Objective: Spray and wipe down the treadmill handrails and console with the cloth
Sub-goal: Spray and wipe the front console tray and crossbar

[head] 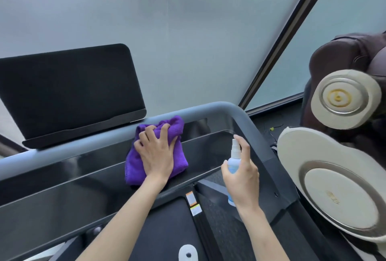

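Observation:
My left hand (155,152) presses a crumpled purple cloth (179,127) flat on the glossy black console shelf (62,189) of the treadmill. My right hand (243,175) grips a small white and blue spray bottle (234,160), index finger on top of its nozzle, which points toward the shelf's right part. The grey handrail (227,108) runs along the back of the shelf and bends down its right side. A dark screen (69,91) stands tilted at the back left.
Frosted glass wall (188,30) with a dark frame stands behind the treadmill. A brown massage chair with beige round panels (342,193) sits close on the right. The black treadmill belt (171,225) lies below the shelf.

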`<state>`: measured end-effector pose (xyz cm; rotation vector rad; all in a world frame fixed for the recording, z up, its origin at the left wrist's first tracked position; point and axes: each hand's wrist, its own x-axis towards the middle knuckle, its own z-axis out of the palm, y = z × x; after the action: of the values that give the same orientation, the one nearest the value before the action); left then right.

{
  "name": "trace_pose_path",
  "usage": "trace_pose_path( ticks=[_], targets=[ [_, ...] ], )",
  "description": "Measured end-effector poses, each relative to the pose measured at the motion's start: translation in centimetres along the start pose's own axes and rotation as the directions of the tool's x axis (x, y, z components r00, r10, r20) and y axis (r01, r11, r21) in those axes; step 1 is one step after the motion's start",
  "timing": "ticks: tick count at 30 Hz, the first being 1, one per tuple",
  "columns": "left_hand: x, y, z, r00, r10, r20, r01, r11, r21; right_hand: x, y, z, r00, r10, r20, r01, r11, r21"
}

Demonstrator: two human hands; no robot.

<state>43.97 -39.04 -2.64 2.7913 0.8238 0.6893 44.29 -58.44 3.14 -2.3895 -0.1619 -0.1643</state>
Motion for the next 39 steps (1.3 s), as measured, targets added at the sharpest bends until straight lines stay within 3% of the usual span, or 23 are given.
trace_pose_path(
  ticks=[6, 11, 19, 22, 27, 32, 39],
  targets=[
    [2.8, 5.9, 3.2, 0.969, 0.246, 0.038, -0.247, 0.969, 0.030, 0.9, 2.3, -0.5, 0.999, 0.017, -0.029, -0.017, 1.000, 0.007],
    [3.6, 12.9, 4.8, 0.920, 0.292, 0.262, -0.284, 0.956, -0.067, 0.8, 3.7, -1.4, 0.997, 0.065, -0.044, -0.065, 0.998, 0.013],
    [-1.9, 9.5, 2.1, 0.877, 0.430, 0.217, -0.371, 0.890, -0.265, 1.2, 2.8, -1.8, 0.997, 0.044, -0.065, -0.042, 0.998, 0.043],
    [-2.2, 10.6, 2.4, 0.893, 0.403, 0.202, -0.365, 0.909, -0.199, 1.3, 2.7, -1.5, 0.996, 0.021, -0.090, -0.016, 0.998, 0.056],
    [-0.4, 14.9, 4.0, 0.924, 0.214, 0.316, -0.182, 0.975, -0.127, 1.6, 4.0, -1.7, 0.994, 0.035, -0.106, -0.030, 0.998, 0.049],
    [-0.9, 12.0, 3.3, 0.912, 0.325, 0.252, -0.273, 0.937, -0.219, 1.9, 4.1, -2.2, 0.993, 0.057, -0.102, -0.052, 0.998, 0.047],
    [-3.0, 4.6, 0.2, 0.924, 0.337, 0.181, -0.282, 0.920, -0.273, 1.9, 0.8, -0.8, 0.997, -0.040, -0.065, 0.044, 0.997, 0.062]
  ],
)
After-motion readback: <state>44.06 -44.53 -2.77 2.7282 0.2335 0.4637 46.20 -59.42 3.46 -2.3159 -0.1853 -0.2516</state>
